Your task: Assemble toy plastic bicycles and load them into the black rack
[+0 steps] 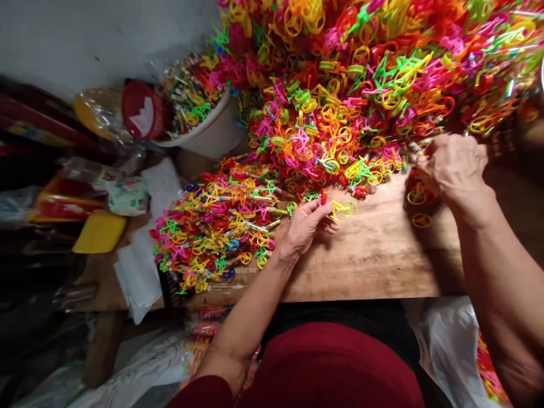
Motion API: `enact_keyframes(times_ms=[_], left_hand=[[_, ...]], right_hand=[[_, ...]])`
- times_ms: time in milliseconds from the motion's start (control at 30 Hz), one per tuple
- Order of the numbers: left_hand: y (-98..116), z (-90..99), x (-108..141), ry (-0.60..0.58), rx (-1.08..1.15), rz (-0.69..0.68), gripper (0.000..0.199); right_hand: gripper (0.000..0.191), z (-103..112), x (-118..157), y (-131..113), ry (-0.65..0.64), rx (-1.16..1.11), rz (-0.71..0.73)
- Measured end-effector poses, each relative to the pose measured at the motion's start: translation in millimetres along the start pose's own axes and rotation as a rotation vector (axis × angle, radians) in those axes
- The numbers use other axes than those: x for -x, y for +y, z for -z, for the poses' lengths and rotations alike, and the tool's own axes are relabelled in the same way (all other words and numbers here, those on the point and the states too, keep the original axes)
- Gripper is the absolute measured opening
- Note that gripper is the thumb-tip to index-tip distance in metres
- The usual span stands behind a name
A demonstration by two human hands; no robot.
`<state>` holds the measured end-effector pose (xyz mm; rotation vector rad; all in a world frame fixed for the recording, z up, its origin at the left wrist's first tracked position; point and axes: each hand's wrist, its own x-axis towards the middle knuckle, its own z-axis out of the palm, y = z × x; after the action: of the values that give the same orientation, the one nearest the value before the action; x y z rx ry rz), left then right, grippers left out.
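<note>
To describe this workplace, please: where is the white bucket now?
In the head view, the white bucket stands at upper left, between the red basket and the big pile of plastic pieces.

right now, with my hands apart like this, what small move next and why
I'd probably bring the right hand toward the left hand: the left already holds a yellow plastic piece above the wooden table, while the right is off at the pile's edge.
</note>
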<state>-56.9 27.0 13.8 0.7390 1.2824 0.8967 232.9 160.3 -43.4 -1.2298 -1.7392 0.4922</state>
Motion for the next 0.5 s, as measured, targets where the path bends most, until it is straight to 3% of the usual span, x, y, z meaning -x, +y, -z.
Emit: enact_keyframes(times_ms=[67, 133, 200, 300, 367, 500], left_hand=[[-1, -1.7, 2, -0.036, 0.045, 0.029, 0.051], [-1, -4.9, 5, -0.092, 0.086, 0.052, 0.052], [-2, -9.4, 9, -0.169, 0.115, 0.065, 0.051], [-4, -17.0, 17, -0.288, 0.116, 0.067, 0.048], [-8, -21.5, 21, -0.334, 0.083, 0.061, 0.047], [-17, -28.2, 25, -0.377, 0.034, 0.064, 0.048]], right_hand=[[0.036, 15, 7, -38, 0.072, 0.403, -0.057], [0.017, 26, 20, -78, -0.045, 0.466, -0.020], [0.011, 29, 39, -111, -0.197, 0.308, 0.052], [0.024, 20, 75, -134, -0.352, -0.047, 0.079], [0.022, 10, 98, -136, -0.352, -0.182, -0.029], [0.022, -3, 128, -132, -0.225, -0.412, -0.291]])
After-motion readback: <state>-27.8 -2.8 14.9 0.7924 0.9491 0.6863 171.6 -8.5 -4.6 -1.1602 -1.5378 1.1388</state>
